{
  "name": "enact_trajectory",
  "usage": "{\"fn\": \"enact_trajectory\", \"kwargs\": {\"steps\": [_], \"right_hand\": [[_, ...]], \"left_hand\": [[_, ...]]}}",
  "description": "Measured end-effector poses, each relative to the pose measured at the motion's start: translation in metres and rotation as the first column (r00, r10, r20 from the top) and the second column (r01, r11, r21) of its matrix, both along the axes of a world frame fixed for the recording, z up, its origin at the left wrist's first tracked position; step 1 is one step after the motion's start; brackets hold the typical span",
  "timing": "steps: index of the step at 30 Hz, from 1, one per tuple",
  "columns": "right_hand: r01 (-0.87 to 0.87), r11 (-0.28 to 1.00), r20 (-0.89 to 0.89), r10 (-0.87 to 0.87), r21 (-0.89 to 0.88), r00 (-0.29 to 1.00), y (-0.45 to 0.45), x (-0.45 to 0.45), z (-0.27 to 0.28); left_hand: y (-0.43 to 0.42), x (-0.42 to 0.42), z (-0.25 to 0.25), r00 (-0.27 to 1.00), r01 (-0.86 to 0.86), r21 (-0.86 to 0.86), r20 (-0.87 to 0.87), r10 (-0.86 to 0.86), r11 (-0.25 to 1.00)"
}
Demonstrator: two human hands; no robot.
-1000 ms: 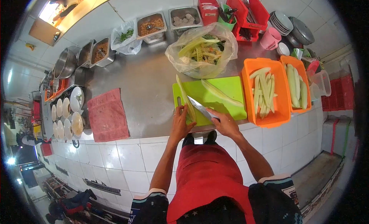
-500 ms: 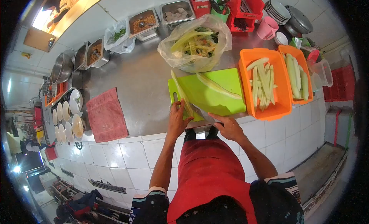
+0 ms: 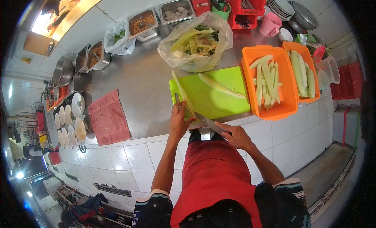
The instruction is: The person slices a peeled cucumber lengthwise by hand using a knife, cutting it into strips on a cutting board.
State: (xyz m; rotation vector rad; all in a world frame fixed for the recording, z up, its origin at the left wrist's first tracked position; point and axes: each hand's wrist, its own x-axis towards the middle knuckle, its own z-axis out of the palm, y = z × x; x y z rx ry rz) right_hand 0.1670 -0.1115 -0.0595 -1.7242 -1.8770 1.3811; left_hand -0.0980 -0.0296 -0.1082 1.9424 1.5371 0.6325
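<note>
My left hand (image 3: 179, 120) is closed around the lower end of a long pale-green cucumber piece (image 3: 181, 89), which lies along the left side of the lime-green cutting board (image 3: 219, 106). In my right hand (image 3: 236, 136) is a knife (image 3: 210, 125), its blade pointing up and left toward the near end of that piece, close to my left fingertips. Whether the edge touches the piece I cannot tell. A second cucumber piece (image 3: 221, 86), cut side showing, rests across the upper part of the board, apart from both hands.
Right of the board stands an orange bin (image 3: 289, 104) of cut strips, then another orange bin (image 3: 313, 81) with whole peeled cucumbers. A plastic bag (image 3: 168, 51) of peelings sits behind the board. A red cloth (image 3: 109, 118) and several white bowls (image 3: 79, 129) lie to the left.
My right hand has moved slightly down and right, and more of the knife blade shows. My left hand keeps its hold on the cucumber piece. The view has shifted a little.
</note>
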Motion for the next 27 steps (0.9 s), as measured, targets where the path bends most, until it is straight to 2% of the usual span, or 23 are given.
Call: {"fn": "enact_trajectory", "kwargs": {"steps": [1, 4, 6, 10, 11, 12, 13, 14, 16, 18, 19, 21, 23, 25, 27], "right_hand": [[0.017, 0.997, -0.055, -0.013, 0.069, 0.998, -0.002, 0.001, -0.002], [0.002, 1.000, -0.020, -0.001, 0.007, 1.000, -0.003, 0.004, 0.002], [-0.004, 1.000, -0.023, 0.004, 0.011, 1.000, -0.003, 0.006, 0.002], [0.002, 0.999, -0.022, -0.001, 0.055, 1.000, -0.006, 0.005, 0.001], [0.002, 0.998, -0.022, 0.000, 0.063, 1.000, -0.004, 0.004, 0.006], [-0.006, 0.998, 0.032, 0.008, -0.057, 0.999, -0.002, 0.001, 0.016], [-0.008, 0.985, 0.085, 0.023, -0.175, 0.996, -0.001, 0.000, 0.021], [-0.011, 0.985, 0.085, 0.026, -0.170, 0.996, -0.003, 0.000, 0.017], [0.018, 0.998, -0.006, -0.018, 0.060, 1.000, -0.012, 0.001, 0.004], [0.013, 0.997, 0.002, -0.013, 0.073, 1.000, -0.014, 0.001, -0.001], [0.009, 0.997, 0.012, -0.010, 0.081, 1.000, -0.013, 0.002, -0.003], [0.010, 0.998, 0.035, -0.012, 0.055, 0.999, -0.012, 0.001, 0.000], [0.012, 1.000, 0.059, -0.014, 0.025, 0.998, -0.009, -0.001, 0.008], [0.020, 0.990, 0.085, -0.008, -0.140, 0.996, -0.004, -0.002, 0.021], [0.018, 0.992, 0.073, -0.009, -0.123, 0.997, -0.005, -0.001, 0.016]], "left_hand": [[0.001, 0.000, 0.000, 1.000, 0.001, 0.002, -0.001, -0.001, 1.000], [0.003, 0.000, 0.004, 0.999, 0.003, 0.009, 0.034, -0.003, 1.000], [0.004, 0.000, 0.008, 0.998, -0.007, -0.061, 0.054, 0.011, 0.998], [0.008, 0.003, 0.022, 1.000, -0.008, -0.056, 0.000, 0.008, 0.998], [0.011, 0.005, 0.024, 0.998, -0.043, -0.130, 0.045, 0.049, 0.991], [0.013, 0.006, 0.026, 0.992, -0.075, -0.206, 0.087, 0.095, 0.976], [0.014, 0.008, 0.024, 0.991, -0.078, -0.200, 0.087, 0.097, 0.977], [0.014, 0.012, 0.018, 0.984, -0.118, -0.209, 0.109, 0.143, 0.971], [0.015, 0.017, 0.013, 0.973, -0.160, -0.210, 0.129, 0.190, 0.964], [0.015, 0.022, 0.011, 0.953, -0.235, -0.245, 0.132, 0.273, 0.941], [0.016, 0.024, 0.008, 0.953, -0.235, -0.240, 0.133, 0.272, 0.942], [0.016, 0.028, 0.004, 0.960, -0.279, -0.081, 0.011, 0.281, 0.957], [0.017, 0.027, 0.002, 0.955, -0.296, -0.093, -0.007, 0.296, 0.951], [0.019, 0.027, 0.002, 0.950, -0.311, -0.104, -0.025, 0.310, 0.945], [0.021, 0.023, 0.001, 0.938, -0.346, -0.088, 0.000, 0.347, 0.934]]}}
